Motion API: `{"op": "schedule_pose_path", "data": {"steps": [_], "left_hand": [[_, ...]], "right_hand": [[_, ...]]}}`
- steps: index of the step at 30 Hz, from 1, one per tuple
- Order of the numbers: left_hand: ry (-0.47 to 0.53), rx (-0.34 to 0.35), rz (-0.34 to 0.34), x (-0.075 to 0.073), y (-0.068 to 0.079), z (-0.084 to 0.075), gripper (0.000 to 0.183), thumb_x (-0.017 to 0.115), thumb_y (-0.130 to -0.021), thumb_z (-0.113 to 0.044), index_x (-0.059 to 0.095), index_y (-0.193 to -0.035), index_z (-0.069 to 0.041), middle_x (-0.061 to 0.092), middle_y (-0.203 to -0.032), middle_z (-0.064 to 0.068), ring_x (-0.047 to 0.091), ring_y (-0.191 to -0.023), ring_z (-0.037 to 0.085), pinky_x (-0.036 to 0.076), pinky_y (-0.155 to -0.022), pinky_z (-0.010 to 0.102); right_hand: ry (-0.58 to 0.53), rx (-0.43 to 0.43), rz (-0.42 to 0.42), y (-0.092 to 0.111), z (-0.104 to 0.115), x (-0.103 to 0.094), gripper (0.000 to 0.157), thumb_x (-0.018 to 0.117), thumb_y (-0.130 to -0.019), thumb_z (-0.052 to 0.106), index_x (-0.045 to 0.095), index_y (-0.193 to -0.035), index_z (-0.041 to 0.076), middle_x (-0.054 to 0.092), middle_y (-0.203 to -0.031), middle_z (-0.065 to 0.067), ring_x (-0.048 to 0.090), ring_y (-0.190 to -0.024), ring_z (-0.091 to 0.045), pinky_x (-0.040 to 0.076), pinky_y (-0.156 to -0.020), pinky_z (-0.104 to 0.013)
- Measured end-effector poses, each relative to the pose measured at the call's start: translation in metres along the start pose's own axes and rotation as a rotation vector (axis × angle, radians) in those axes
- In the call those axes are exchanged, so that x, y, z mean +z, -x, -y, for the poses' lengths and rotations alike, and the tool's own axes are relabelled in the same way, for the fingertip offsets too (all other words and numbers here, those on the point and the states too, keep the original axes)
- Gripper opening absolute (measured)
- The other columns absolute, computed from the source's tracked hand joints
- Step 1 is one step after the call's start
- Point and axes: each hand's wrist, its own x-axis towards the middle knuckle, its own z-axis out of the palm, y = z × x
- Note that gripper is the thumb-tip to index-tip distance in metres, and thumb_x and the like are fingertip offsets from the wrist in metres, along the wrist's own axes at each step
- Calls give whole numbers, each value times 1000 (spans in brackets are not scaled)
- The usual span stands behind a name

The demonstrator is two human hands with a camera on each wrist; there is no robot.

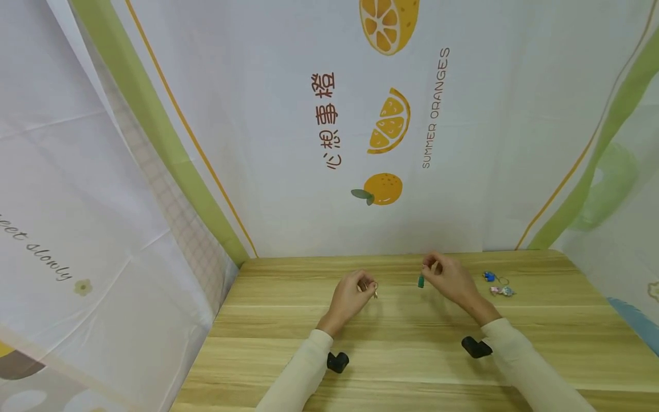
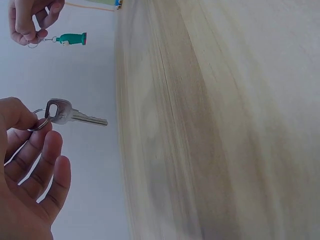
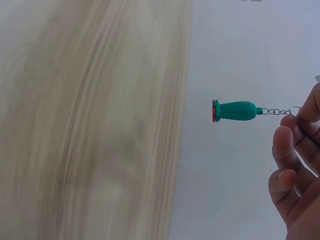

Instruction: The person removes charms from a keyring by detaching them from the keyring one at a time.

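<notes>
My left hand [image 1: 351,296] pinches a metal split ring [image 2: 41,121] between thumb and forefinger, and a silver key [image 2: 75,113] hangs from that ring above the table. To its right, my right hand [image 1: 449,277] holds a keychain by its ring and short chain [image 3: 277,112]. At the chain's end dangles a small green figure [image 3: 237,110] with a red base, also clear of the table. The two hands are apart, at about the same height. The key and the green figure do not touch.
On the wooden table [image 1: 401,372], right of my right hand, lie a blue keychain figure [image 1: 489,276] with a ring and a pink and pale-blue figure keychain [image 1: 502,290]. A white printed cloth [image 1: 288,200] hangs along the table's back edge.
</notes>
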Motion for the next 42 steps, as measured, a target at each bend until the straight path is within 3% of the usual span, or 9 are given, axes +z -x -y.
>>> {"op": "schedule_pose_path", "data": {"steps": [9, 31, 42], "left_hand": [[0, -19, 2, 1, -1, 2, 9, 69, -103, -15, 77, -105, -14, 73, -92, -1, 61, -79, 6, 52, -71, 22], [16, -35, -7, -3, 0, 1, 9, 68, -103, -15, 77, -105, -13, 69, -86, -1, 60, -76, 10, 48, -64, 22], [6, -56, -8, -4, 0, 0, 10, 68, -104, -16, 77, -107, -13, 69, -88, -2, 59, -76, 8, 47, -65, 21]], "right_hand": [[17, -9, -29, 0, -7, -13, 3, 68, -100, 11, 71, -101, 10, 73, -94, -7, 55, -66, -6, 44, -54, -25], [54, 40, -68, -7, -27, -33, 13, 64, -102, 14, 73, -107, 4, 76, -98, -13, 58, -67, -8, 44, -53, -25], [66, 79, -84, -12, -41, -44, 18, 62, -103, 17, 72, -110, 3, 76, -103, -16, 67, -78, -19, 48, -60, -27]]}}
